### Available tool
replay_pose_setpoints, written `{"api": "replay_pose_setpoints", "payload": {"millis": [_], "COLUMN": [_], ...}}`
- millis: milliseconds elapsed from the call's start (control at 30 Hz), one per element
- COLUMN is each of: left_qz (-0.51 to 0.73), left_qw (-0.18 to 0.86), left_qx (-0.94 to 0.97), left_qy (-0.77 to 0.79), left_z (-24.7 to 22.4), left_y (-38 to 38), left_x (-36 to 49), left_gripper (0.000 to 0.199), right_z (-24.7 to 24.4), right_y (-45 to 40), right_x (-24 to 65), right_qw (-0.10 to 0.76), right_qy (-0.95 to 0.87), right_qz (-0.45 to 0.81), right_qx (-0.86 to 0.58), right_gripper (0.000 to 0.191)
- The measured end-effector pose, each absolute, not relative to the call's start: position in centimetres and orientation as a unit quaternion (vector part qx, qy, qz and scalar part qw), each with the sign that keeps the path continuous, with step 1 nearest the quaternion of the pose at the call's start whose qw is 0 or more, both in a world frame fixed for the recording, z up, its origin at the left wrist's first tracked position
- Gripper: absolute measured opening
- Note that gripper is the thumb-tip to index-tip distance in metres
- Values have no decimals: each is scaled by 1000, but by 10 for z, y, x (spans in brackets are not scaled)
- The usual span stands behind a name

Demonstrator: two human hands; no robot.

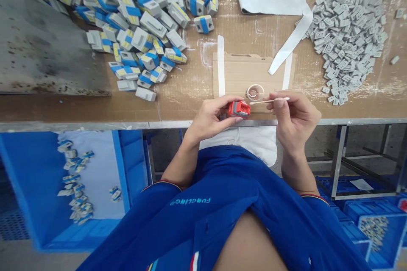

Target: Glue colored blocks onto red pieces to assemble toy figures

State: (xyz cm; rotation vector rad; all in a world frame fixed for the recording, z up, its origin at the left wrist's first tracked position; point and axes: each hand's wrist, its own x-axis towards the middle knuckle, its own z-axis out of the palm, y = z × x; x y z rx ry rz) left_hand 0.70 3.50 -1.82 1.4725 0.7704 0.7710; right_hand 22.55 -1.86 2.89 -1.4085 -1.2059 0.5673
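Holding red block and swab beside the clear cup

Left of the clear cup (255,92), the left hand (208,119) grips the red block (239,109); right of it, the right hand (294,118) pinches the swab (263,102).

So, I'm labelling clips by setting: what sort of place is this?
Probably a factory assembly bench: a heap of grey, blue-banded housings, a pile of small grey pieces, and a blue plastic crate with similar housings beneath.
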Motion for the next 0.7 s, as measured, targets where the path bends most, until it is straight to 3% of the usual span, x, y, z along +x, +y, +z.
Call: {"api": "replay_pose_setpoints", "payload": {"millis": [233, 700], "left_qz": [329, 338], "left_qw": [620, 625], "left_qx": [632, 629], "left_qy": [329, 316], "left_z": [-19, -19], "left_y": [35, 35], "left_x": [6, 8], "left_gripper": [53, 51], "right_z": [26, 26], "right_y": [-21, -22], "right_x": [220, 217], "right_qw": [526, 534], "right_qy": [-553, -560], "right_qz": [247, 266], "right_qx": [-597, -574], "right_gripper": [18, 13]}}
